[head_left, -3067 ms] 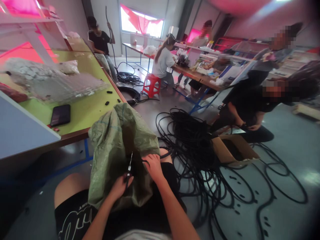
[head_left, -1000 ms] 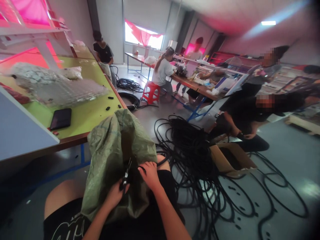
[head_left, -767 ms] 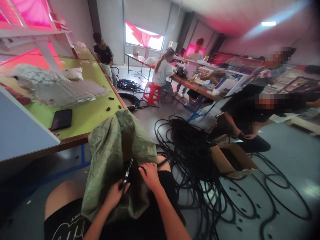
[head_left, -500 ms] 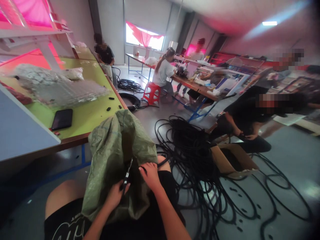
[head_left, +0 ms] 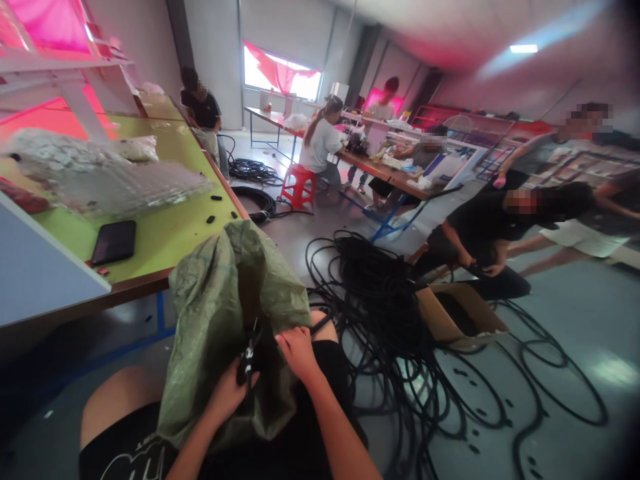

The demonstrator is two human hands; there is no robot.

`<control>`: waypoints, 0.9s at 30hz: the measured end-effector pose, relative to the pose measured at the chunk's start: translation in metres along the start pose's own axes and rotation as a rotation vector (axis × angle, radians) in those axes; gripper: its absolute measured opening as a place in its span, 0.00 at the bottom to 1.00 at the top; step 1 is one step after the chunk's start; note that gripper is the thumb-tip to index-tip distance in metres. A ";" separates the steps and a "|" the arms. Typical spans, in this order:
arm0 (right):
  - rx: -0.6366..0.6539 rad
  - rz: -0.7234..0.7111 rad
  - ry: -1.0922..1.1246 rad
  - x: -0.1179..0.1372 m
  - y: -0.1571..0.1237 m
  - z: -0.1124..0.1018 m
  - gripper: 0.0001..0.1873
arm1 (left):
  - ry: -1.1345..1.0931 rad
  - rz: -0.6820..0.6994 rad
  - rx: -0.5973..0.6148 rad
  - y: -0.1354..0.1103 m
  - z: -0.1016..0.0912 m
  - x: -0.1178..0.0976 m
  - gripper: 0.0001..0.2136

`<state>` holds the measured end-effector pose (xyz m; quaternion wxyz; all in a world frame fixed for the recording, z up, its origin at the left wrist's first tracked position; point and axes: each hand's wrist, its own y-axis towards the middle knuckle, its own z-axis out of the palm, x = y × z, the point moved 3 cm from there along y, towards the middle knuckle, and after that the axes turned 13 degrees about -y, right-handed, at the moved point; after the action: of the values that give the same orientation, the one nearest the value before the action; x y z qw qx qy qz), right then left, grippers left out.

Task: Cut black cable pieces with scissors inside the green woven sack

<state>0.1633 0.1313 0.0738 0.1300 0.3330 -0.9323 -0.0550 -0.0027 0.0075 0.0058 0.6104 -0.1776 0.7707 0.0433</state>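
A green woven sack (head_left: 220,313) stands open between my knees. My left hand (head_left: 227,390) grips a pair of cutters (head_left: 247,353) at the sack's mouth, blades pointing up. My right hand (head_left: 299,352) pinches a black cable (head_left: 320,325) just right of the cutters; the cable runs off to the big tangled pile of black cable (head_left: 385,300) on the floor. The cable end near the blades is hidden by my fingers.
A yellow-green table (head_left: 170,220) with a phone (head_left: 114,242) and plastic bags stands at left. A person crouches by a cardboard box (head_left: 457,313) at right. Others sit or stand at a long table (head_left: 380,170) behind; a red stool (head_left: 295,183) is nearby.
My hands stay at the sack's mouth with the cutters and the cable. The view has shifted slightly, and a person at the far right has walked farther right.
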 end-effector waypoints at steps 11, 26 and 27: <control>0.041 -0.014 -0.034 0.000 0.001 -0.001 0.20 | -0.014 0.013 0.041 0.000 0.000 -0.003 0.21; -0.044 0.047 0.142 -0.001 -0.001 -0.005 0.10 | 0.031 0.004 0.091 -0.002 0.004 0.000 0.17; -0.043 0.045 0.144 0.000 -0.001 -0.006 0.10 | 0.027 0.015 0.074 -0.001 0.004 0.000 0.18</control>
<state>0.1657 0.1306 0.0790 0.2051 0.3121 -0.9264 -0.0480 0.0012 0.0072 0.0048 0.6059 -0.1496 0.7811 0.0172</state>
